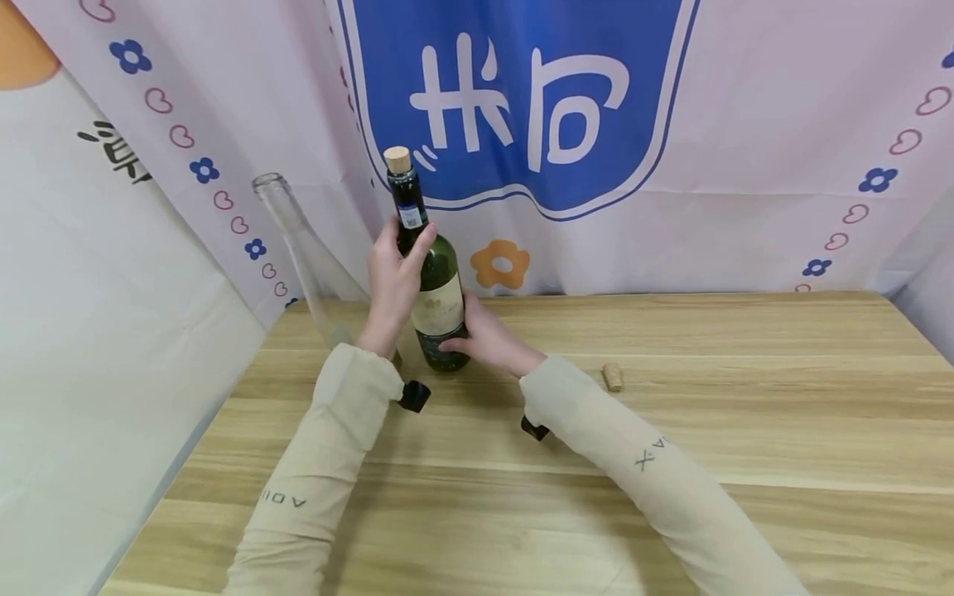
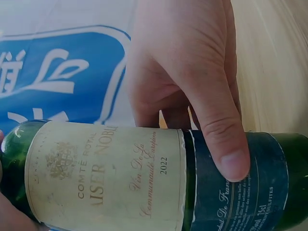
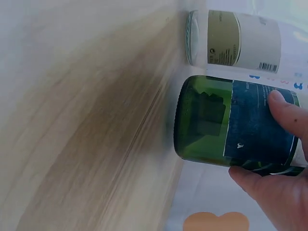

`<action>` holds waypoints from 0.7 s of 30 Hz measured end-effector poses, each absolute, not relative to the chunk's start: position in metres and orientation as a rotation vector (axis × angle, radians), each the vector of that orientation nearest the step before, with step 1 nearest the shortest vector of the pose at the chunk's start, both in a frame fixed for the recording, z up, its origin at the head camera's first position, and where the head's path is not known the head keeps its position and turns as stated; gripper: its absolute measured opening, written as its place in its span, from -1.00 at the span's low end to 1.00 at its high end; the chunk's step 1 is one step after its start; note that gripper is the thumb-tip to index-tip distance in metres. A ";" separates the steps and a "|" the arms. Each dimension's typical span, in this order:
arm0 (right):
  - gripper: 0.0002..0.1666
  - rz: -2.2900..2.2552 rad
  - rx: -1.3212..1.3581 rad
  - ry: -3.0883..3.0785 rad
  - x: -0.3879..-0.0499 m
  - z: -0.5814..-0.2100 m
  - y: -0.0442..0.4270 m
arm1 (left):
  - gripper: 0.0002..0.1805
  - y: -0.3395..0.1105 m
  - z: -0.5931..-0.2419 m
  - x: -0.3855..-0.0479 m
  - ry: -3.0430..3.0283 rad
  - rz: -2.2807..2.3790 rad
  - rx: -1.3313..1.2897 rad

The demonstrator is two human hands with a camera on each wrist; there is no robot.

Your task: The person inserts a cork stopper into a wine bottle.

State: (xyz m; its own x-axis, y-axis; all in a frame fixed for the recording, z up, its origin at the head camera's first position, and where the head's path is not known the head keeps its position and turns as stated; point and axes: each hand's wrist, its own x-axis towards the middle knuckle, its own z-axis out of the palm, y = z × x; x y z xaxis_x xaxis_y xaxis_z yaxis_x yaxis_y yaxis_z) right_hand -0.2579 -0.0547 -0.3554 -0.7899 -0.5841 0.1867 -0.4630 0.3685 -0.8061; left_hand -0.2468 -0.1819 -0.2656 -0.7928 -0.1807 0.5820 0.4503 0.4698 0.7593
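Note:
A green wine bottle (image 1: 437, 306) stands nearly upright at the back of the table, a cork (image 1: 397, 159) in its mouth. My left hand (image 1: 395, 277) grips it around the shoulder and lower neck, thumb across the front. Lower down, my right hand (image 1: 493, 335) holds the bottle's side, its thumb on the dark lower label. In the left wrist view the cream label (image 2: 106, 173) faces the camera. The green base (image 3: 199, 120) is close to the tabletop in the right wrist view; whether it touches, I cannot tell.
A clear glass bottle (image 1: 301, 240) stands left of the green one, partly behind my left forearm. One loose cork (image 1: 613, 377) lies on the wooden table (image 1: 745, 414) to the right. A printed curtain (image 1: 715, 240) hangs along the back edge.

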 end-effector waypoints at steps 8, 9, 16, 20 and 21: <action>0.05 -1.442 -0.904 2.463 -0.264 -0.361 -0.061 | -0.58 -0.189 -0.274 -0.258 -2.111 -1.363 -0.179; 0.05 -1.443 -0.900 2.466 -0.264 -0.361 -0.061 | -0.59 -0.189 -0.274 -0.259 -2.111 -1.357 -0.175; 0.01 -1.383 -0.817 2.550 -0.263 -0.360 -0.064 | -0.56 -0.194 -0.271 -0.257 -2.201 -1.259 -0.177; -0.01 -1.244 -0.726 2.613 -0.257 -0.358 -0.064 | -0.44 -0.196 -0.261 -0.247 -2.268 -1.213 -0.168; -0.03 -1.184 -0.702 2.633 -0.255 -0.357 -0.063 | -0.39 -0.196 -0.257 -0.243 -2.284 -1.199 -0.158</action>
State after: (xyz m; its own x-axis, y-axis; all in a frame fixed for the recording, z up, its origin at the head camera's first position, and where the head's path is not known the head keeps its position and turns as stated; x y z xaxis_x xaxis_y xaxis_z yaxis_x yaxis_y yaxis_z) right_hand -0.2552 -0.0634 -0.3572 -0.8747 -0.4833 0.0363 -0.3478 0.5737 -0.7416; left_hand -0.2433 -0.1961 -0.2575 -0.8417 -0.1453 0.5200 0.3454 0.5953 0.7255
